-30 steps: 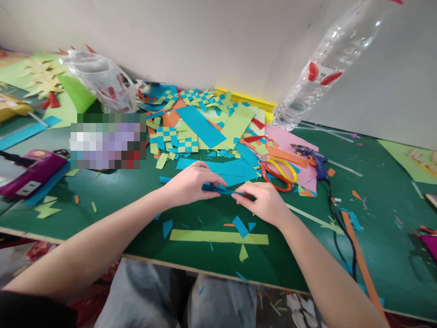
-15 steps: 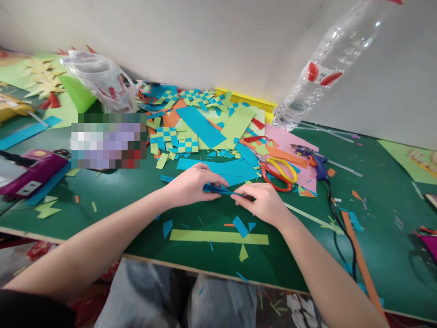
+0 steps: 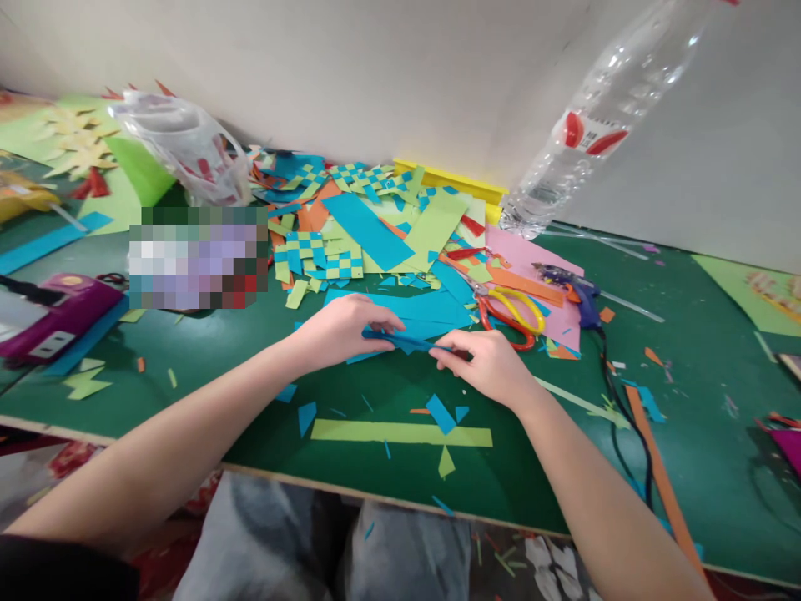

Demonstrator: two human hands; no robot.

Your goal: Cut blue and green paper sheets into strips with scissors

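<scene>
Between my two hands a folded blue paper strip (image 3: 410, 340) is stretched just above the green table. My left hand (image 3: 347, 332) pinches its left end, and my right hand (image 3: 472, 361) pinches its right end between thumb and fingers. Behind the hands lie more blue paper sheets (image 3: 400, 307). Scissors (image 3: 513, 313) with one yellow and one red handle rest beyond my right hand. Nearer me, a flat light-green paper strip (image 3: 400, 433) lies on the table among small blue scraps (image 3: 441, 415).
Woven blue-and-green paper pieces (image 3: 341, 260) pile up at the back. A blue glue gun (image 3: 585, 305) with a black cord lies right of the scissors. A clear plastic bottle (image 3: 588, 133) leans at the wall. A purple power strip (image 3: 66, 313) sits at left.
My hands have moved slightly apart and a little away from me, with the blue strip stretched longer between them.
</scene>
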